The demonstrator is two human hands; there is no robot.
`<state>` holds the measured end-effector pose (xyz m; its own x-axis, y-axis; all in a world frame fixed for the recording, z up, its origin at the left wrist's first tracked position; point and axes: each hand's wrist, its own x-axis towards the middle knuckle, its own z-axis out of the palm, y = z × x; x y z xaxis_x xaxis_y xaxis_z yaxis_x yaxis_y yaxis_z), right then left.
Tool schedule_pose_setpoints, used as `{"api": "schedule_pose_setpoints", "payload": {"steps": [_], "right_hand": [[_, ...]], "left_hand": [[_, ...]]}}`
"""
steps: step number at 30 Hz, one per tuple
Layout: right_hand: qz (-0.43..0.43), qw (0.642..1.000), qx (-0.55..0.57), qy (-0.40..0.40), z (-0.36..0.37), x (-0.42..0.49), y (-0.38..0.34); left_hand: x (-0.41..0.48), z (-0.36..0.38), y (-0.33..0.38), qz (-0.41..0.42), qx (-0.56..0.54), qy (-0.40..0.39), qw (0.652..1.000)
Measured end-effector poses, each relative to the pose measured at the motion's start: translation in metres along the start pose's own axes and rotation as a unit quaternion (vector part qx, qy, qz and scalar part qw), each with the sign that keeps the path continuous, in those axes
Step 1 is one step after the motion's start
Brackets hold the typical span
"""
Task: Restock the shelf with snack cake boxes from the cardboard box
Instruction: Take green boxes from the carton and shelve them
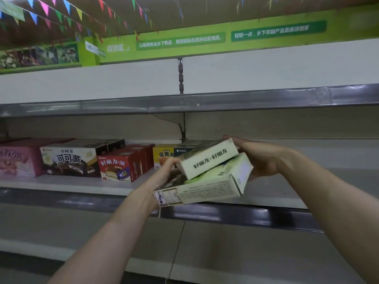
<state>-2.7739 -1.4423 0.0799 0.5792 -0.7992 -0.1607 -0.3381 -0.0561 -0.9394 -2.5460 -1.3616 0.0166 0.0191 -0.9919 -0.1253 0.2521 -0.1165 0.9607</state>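
Two pale green rectangular cardboard snack cake boxes [207, 173], stacked crookedly, are held in front of the white shelf [82, 186]. The left hand [164, 171] and right hand [258, 158] clasp opposite ends. They look light, stiff and crushable; the upper could slide.

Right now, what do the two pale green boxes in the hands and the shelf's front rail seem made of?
Pale green boxes: likely thin printed cardboard, matte; sharp folded edges, printed text.
Front rail: possibly glossy plastic or metal; it shows light reflections.

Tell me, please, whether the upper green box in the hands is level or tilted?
Tilted: the upper green box rises toward the right, lying askew on the lower green box.
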Motion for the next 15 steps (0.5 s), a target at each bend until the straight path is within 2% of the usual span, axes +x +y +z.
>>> {"api": "schedule_pose_setpoints", "payload": {"steps": [4,7,12,15], "right_hand": [[0.02,0.99,-0.124,-0.07,0.001,-0.015,-0.01],[0.037,0.99,-0.129,-0.036,0.003,-0.009,-0.019],[-0.009,0.998,-0.021,0.062,0.001,0.01,-0.043],[-0.048,0.991,-0.071,0.105,0.0,0.018,-0.047]], "left_hand": [[0.002,-0.002,0.005,0.014,0.055,0.071,0.996],[0.007,-0.004,0.004,0.01,0.084,0.077,0.993],[0.005,-0.007,-0.001,-0.006,0.09,0.013,0.996],[0.003,-0.01,-0.001,-0.017,0.106,-0.007,0.994]]}}
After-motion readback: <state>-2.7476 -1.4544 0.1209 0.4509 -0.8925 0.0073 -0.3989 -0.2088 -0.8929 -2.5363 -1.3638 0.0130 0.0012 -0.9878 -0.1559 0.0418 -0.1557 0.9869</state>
